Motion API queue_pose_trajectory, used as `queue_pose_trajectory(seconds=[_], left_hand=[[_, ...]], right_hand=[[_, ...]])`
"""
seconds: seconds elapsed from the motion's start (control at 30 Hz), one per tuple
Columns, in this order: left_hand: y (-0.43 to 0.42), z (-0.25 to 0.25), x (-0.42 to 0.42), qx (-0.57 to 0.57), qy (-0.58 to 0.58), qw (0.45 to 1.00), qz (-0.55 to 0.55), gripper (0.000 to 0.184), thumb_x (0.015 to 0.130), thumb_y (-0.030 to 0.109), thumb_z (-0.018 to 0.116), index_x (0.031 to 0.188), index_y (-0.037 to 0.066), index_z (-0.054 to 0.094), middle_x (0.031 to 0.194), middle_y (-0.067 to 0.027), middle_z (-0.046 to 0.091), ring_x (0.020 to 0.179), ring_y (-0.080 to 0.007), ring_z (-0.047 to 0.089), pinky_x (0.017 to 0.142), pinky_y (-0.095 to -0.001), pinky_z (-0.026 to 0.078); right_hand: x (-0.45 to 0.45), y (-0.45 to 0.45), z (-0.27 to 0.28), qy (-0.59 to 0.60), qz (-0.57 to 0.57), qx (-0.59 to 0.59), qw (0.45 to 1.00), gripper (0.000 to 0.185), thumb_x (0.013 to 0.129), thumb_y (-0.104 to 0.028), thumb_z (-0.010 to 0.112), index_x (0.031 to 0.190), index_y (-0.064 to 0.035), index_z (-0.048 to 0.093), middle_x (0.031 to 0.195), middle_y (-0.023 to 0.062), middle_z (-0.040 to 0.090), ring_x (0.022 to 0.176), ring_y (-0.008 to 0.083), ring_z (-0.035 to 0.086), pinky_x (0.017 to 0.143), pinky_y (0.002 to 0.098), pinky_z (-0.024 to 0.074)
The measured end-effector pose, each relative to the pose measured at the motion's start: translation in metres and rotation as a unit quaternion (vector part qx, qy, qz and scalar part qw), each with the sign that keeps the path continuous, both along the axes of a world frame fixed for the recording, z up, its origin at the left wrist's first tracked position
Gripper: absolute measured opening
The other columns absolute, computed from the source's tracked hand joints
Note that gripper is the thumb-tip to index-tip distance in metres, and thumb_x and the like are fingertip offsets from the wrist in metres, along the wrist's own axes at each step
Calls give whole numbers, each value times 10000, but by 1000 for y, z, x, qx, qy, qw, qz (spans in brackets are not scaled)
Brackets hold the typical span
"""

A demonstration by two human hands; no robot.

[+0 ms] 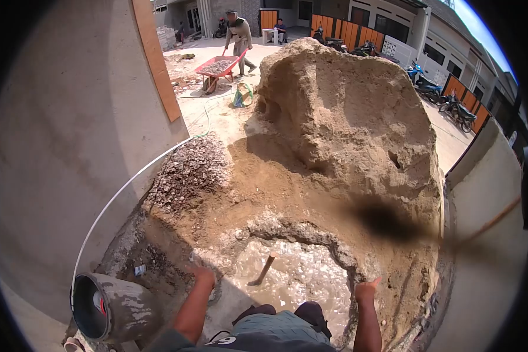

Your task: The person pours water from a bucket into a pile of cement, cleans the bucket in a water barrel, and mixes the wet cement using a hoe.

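Your left hand [203, 276] and right hand [367, 288] extend on either side of a pool of wet mix [311, 273], from which a wooden handle [266, 270] rises tilted; beyond lie a gravel pile [193, 167] and a sand heap [358, 111]; farther off, a person [239, 35] grips a red wheelbarrow [224, 68].

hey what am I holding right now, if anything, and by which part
Nothing: your left hand and right hand both look empty. The wooden handle leans in the wet mix, touching neither.
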State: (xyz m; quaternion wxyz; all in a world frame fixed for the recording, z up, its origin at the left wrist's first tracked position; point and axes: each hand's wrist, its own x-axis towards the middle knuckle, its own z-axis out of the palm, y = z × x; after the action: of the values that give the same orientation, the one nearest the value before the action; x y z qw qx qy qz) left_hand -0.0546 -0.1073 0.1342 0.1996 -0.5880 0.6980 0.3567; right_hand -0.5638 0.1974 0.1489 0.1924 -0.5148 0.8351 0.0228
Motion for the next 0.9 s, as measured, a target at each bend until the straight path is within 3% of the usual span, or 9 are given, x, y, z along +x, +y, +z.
queue_pose_trajectory(seconds=[0.07, 0.1, 0.13, 0.2, 0.5, 0.63, 0.7, 0.8, 0.9], left_hand=[[12, 49, -28, 203, 133, 960, 139, 803, 878, 487, 671, 1534, 201, 305, 1256, -159, 648, 959, -329, 701, 819, -527, 560], [30, 50, -31, 204, 335, 867, 307, 701, 826, 461, 730, 1420, 165, 505, 1166, -131, 697, 939, -317, 702, 827, -502, 548], [37, 52, -31, 90, 296, 915, 259, 616, 826, 421, 740, 1348, 146, 564, 1134, -136, 705, 939, -307, 703, 821, -478, 549], [43, 52, -39, -143, 207, 958, 137, 451, 825, 342, 759, 1203, 107, 683, 1069, -145, 722, 940, -286, 706, 811, -431, 551], [73, 363, -160, -539, 564, 625, 24, 187, 847, 113, 755, 992, 16, 688, 922, -72, 642, 814, -119, 604, 623, -231, 452], [132, 451, -184, -672, 593, 411, -167, 408, 928, 324, 665, 1235, 64, 599, 981, -117, 556, 803, -172, 467, 605, -258, 360], [159, 474, -179, -703, 568, 332, -272, 544, 925, 440, 645, 1334, 96, 548, 1020, -114, 553, 854, -194, 464, 648, -276, 370], [194, 490, -190, -714, 553, 264, -337, 544, 928, 442, 637, 1336, 94, 545, 1035, -114, 555, 863, -197, 470, 657, -282, 375], [218, 498, -192, -719, 550, 227, -359, 544, 931, 443, 630, 1338, 93, 542, 1050, -114, 557, 872, -200, 475, 666, -288, 380]], right_hand=[[10, 8, -17, -157, -172, -118, 965, 266, 856, -255, 733, 969, -15, 729, 874, 142, 738, 763, 236, 712, 763, 408, 554], [17, 5, -19, -294, -297, -310, 854, 187, 845, -196, 749, 902, -17, 744, 831, 122, 739, 736, 202, 711, 728, 349, 557], [34, 2, 45, -340, -392, -282, 807, 151, 847, -151, 746, 914, -17, 741, 823, 106, 739, 716, 175, 707, 702, 315, 553], [28, 9, 90, -134, -279, -247, 918, 162, 856, -90, 722, 979, 15, 713, 792, 125, 727, 715, 165, 703, 699, 318, 559], [-41, 16, 338, -17, -24, -699, 715, 145, 784, 68, 725, 913, 17, 680, 842, 109, 656, 782, 201, 603, 748, 313, 473], [-57, 62, 434, 142, 243, -734, 618, 442, 914, -330, 614, 1198, 6, 580, 922, 133, 557, 800, 274, 508, 728, 433, 412], [-49, 93, 478, 239, 323, -666, 628, 540, 945, -432, 532, 1342, -86, 412, 1142, 93, 476, 872, 223, 528, 708, 330, 440], [-21, 140, 541, 337, 381, -501, 700, 714, 993, -585, 408, 1557, -224, 160, 1472, 33, 355, 980, 146, 558, 679, 175, 481], [-12, 129, 551, 407, 442, -504, 620, 697, 993, -569, 407, 1544, -211, 172, 1454, 41, 367, 974, 151, 558, 680, 182, 480]])
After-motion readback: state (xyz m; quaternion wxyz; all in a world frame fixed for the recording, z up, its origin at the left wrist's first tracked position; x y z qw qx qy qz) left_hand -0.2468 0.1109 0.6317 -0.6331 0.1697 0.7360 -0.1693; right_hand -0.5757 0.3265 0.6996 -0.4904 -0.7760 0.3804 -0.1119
